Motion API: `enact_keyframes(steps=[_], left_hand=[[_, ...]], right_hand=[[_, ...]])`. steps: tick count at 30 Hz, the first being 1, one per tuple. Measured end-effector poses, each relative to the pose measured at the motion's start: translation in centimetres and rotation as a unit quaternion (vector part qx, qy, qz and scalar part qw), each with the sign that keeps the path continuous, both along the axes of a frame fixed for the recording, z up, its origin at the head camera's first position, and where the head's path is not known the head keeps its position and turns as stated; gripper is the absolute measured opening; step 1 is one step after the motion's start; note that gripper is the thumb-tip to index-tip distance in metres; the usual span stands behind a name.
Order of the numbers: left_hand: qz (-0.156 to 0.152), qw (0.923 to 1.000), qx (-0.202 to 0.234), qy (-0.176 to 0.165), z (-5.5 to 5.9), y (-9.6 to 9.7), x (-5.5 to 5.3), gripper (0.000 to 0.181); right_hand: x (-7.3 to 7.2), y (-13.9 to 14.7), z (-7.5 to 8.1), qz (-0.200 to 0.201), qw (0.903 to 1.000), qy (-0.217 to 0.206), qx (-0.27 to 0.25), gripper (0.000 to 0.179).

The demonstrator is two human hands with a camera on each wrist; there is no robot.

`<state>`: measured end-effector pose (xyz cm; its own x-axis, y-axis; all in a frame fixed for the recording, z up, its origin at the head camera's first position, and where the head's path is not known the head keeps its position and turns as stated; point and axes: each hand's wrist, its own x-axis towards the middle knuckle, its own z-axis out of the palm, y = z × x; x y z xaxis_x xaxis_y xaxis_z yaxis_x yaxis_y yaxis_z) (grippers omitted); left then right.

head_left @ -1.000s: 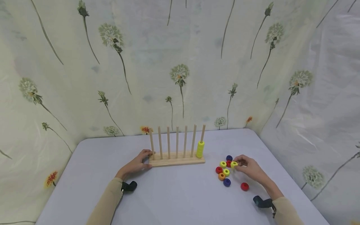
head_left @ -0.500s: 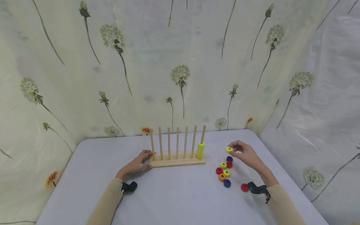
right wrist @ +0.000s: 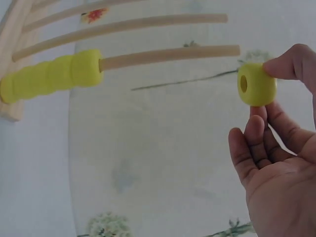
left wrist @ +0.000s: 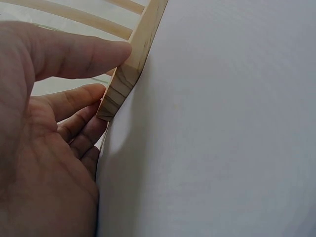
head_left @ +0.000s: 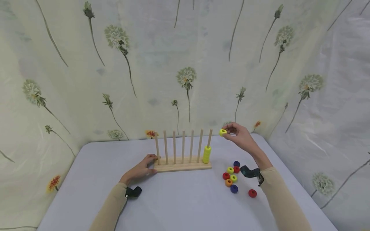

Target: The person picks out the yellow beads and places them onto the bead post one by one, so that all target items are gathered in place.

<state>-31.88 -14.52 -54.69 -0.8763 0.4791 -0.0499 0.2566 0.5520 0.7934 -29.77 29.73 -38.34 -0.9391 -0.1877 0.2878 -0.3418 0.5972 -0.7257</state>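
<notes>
A wooden peg rack (head_left: 182, 166) with a row of upright pegs stands on the table. Its rightmost peg carries a stack of several yellow beads (head_left: 206, 155); the other pegs are bare. My left hand (head_left: 141, 168) grips the left end of the base, thumb (left wrist: 94, 57) along the front and fingers behind. My right hand (head_left: 243, 138) pinches a yellow bead (right wrist: 257, 84) between thumb and fingertips. That bead is in the air, a little right of the rightmost peg's tip, and its hole faces the peg end in the right wrist view.
Loose beads lie right of the rack: dark blue (head_left: 234, 189), orange (head_left: 228, 183), red (head_left: 226, 175) and yellow (head_left: 230, 170) ones in a cluster. One red bead (head_left: 252, 193) lies apart, nearer the right forearm. A flower-patterned curtain (head_left: 150, 80) hangs behind the table.
My right hand has lifted the yellow bead from the cluster and carried it up and left to near the top of the rightmost peg. The left hand keeps its grip on the rack.
</notes>
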Motion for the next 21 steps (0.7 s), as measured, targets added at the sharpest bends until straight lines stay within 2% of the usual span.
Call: enact_keyframes(steps=[7,13,21], left_hand=[[-0.004,1.0,0.003,0.004,-0.1,0.0,-0.2,0.063],[-0.006,1.0,0.006,0.005,0.1,0.0,-0.1,0.062],[-0.011,0.9999,0.001,0.004,0.2,-0.1,0.0,0.063]], right_hand=[[-1.0,-1.8,1.6,0.017,0.9998,0.009,-0.011,0.031],[-1.8,-2.7,1.8,0.033,0.9992,0.017,-0.012,0.032],[-2.2,-3.5,1.9,0.037,0.9992,-0.006,-0.012,0.032]])
